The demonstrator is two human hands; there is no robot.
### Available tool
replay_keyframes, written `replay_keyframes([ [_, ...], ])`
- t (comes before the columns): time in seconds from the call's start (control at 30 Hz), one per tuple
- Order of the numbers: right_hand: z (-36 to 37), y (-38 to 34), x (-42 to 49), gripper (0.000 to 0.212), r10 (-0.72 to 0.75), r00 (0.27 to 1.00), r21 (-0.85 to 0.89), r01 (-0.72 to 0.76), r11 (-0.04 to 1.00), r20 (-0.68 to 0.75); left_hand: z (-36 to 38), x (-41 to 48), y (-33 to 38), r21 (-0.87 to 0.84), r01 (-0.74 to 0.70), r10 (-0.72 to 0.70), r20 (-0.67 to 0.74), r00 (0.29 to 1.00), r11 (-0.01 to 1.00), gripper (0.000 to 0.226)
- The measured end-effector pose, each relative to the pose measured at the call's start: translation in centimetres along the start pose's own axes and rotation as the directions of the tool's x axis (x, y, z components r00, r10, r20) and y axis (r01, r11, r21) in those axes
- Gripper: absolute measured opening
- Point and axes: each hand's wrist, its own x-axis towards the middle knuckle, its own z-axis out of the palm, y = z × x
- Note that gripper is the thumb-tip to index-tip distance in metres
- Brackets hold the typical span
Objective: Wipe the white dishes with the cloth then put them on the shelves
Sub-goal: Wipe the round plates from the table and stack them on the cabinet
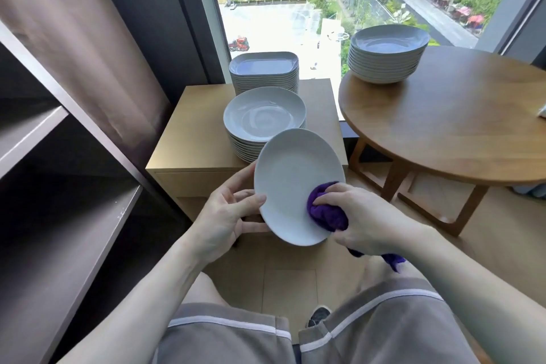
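Observation:
A white oval plate [291, 177] is held tilted in front of me, above the floor. My left hand [227, 213] grips its left rim, thumb on the face and fingers underneath. My right hand [360, 216] presses a bunched purple cloth [325, 210] against the plate's lower right part. A tail of the cloth hangs below my right wrist. Dark shelves [74, 216] stand at my left.
A light wooden cabinet [192, 133] ahead carries a stack of round white plates [263, 121] and, behind it, a stack of rectangular white dishes [264, 68]. A round wooden table [461, 127] at the right bears a stack of white bowls [387, 53]. A large window lies beyond.

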Motion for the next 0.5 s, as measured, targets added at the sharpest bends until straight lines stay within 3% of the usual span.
replay_keyframes([
  [0.17,-0.4,1.0,0.6,0.069,0.081,0.963,0.096,-0.058,0.994,-0.256,0.2,-0.1,-0.5,-0.122,0.012,-0.021,-0.068,0.997,0.992,0.067],
  [0.3,-1.5,1.2,1.0,0.068,0.112,0.863,0.250,0.017,0.968,-0.493,-0.2,0.4,0.2,-0.268,-0.018,-0.027,-0.165,0.986,0.963,0.054],
  [0.4,-2.2,1.0,1.0,0.066,0.172,0.798,0.339,0.042,0.940,-0.577,-0.2,1.6,1.6,-0.353,-0.071,-0.022,-0.251,0.968,0.933,0.044],
  [0.5,-2.4,0.9,1.0,0.066,0.200,0.780,0.385,0.057,0.921,-0.593,-0.2,3.8,3.9,-0.366,-0.122,-0.011,-0.339,0.941,0.923,0.040],
])
